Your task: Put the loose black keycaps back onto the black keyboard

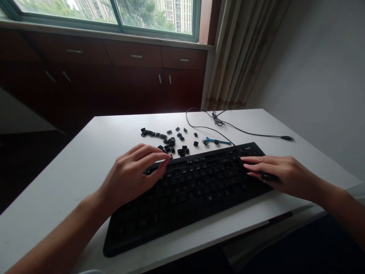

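A black keyboard [188, 198] lies at a slant across the white table, with gaps among its keys. My left hand [139, 165] is over its upper left edge, thumb and forefinger pinched together. A small black keycap [170, 156] shows at those fingertips. Over the number pad at the keyboard's right end rests my right hand [279, 173], its fingers stretched out. Something dark and shiny [267, 177] shows beneath that hand; I cannot make out what it is. Loose black keycaps [170, 142] lie scattered behind the keyboard.
A blue tool [218, 141] lies behind the keyboard, beside some keycaps. The keyboard's cable [212, 128] loops across the table's far side, its plug [286, 138] at the right. Beyond the table [119, 127] stand dark red cabinets [134, 87] and a curtain [239, 53].
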Action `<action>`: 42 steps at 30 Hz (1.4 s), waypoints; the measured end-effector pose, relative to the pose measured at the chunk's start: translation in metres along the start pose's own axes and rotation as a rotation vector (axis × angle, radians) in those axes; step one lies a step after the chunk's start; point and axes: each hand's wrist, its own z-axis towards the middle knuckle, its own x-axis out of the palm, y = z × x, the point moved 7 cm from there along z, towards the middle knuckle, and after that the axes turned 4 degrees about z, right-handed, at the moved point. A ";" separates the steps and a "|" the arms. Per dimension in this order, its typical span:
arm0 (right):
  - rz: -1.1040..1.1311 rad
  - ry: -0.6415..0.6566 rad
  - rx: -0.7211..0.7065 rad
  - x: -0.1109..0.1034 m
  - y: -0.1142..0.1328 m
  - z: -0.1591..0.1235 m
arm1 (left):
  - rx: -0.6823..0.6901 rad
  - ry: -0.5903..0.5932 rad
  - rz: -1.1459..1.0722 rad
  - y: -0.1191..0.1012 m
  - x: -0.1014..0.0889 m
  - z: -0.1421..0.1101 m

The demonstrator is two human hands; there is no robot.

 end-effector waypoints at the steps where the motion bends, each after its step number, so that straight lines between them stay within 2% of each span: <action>1: 0.013 0.012 0.002 0.000 -0.002 0.001 | 0.000 0.004 0.001 0.000 0.000 0.000; 11: 0.120 0.070 0.023 -0.006 -0.006 0.014 | -0.010 0.018 -0.007 0.001 0.003 -0.002; 16: 0.244 -0.022 0.077 -0.003 -0.012 0.015 | -0.006 0.020 -0.012 0.002 0.003 -0.002; 21: 0.247 -0.079 0.119 0.006 -0.013 0.015 | -0.005 0.017 -0.001 0.002 0.003 -0.002; 29: 0.103 -0.157 0.008 0.010 -0.005 0.010 | 0.013 0.018 0.005 -0.001 0.002 -0.002; 42: 0.034 -0.018 -0.055 0.009 -0.003 0.012 | 0.024 -0.005 0.006 -0.001 0.002 0.000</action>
